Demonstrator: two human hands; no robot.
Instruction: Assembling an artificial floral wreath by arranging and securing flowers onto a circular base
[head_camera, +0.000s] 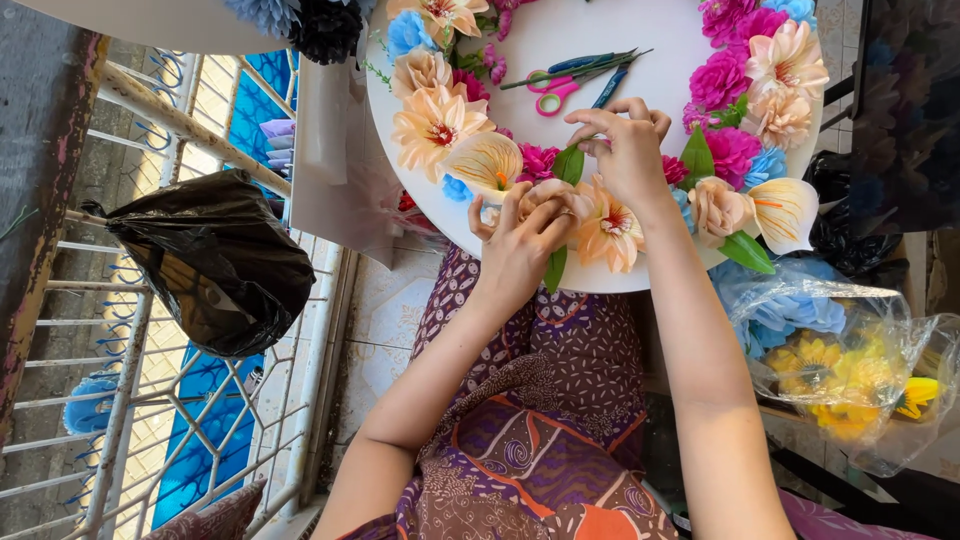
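Our left hand pinches the peach flower at the white ring's six o'clock; our right hand, fingers closed, holds a green leaf just beyond, toward twelve o'clock.

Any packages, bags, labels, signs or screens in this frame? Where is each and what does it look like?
Black plastic bag: left, hanging at the railing, bulging and crumpled.
Clear plastic bag: lower right, crinkled, holding blue and yellow paper flowers.
No labels, signs or screens show.
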